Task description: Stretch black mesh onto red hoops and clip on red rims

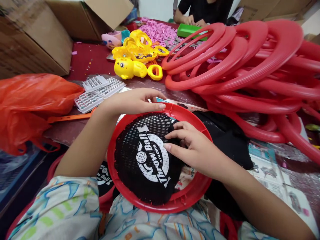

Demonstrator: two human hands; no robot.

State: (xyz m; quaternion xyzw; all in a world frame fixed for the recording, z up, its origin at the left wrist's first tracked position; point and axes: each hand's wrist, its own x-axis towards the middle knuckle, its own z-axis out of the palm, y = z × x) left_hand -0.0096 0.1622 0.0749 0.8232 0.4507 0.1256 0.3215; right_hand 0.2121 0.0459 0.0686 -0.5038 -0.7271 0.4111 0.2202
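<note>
A red plastic ring frame [117, 150] rests against my lap at the table's near edge. A black mesh net [140, 156] printed "Throw Ball" in white is stretched over most of it. My left hand [132, 101] grips the frame's far rim, thumb pressed on the top edge. My right hand [192, 146] lies on the mesh at the right side, fingers extended and pressed together, pushing the loose net edge toward the rim. The right part of the frame is uncovered.
A big pile of red ring frames [250, 66] fills the right side. Loose black nets [232, 140] lie beside my frame. Yellow plastic toys [137, 56], sticker sheets [100, 90], an orange bag [30, 106], cardboard boxes [35, 36] and another person [202, 13] are farther off.
</note>
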